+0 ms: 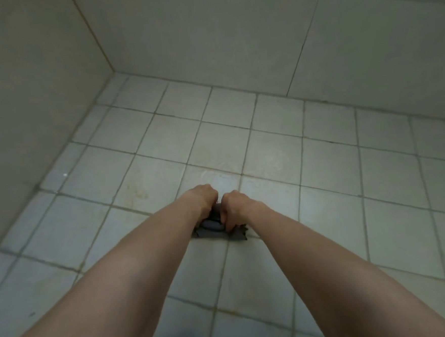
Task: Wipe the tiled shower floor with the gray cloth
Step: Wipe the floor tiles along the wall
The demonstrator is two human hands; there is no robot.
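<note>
head view: the gray cloth [215, 228] lies bunched on the tiled shower floor [322, 177], its near edge along a grout line. left hand [203, 198] and right hand [234, 205] both clutch it, knuckles almost touching. bare tiles spread ahead and right; the tiled walls [206, 32] close the far-left corner.

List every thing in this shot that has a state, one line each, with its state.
gray cloth: bunched up, lying on the floor under both hands.
left hand: closed on the cloth, pressing it down.
right hand: closed on the cloth beside the left hand.
tiled shower floor: pale tiles with dark grout lines, yellowish stain left of the hands.
walls: large plain tiles, meeting in a corner.
</note>
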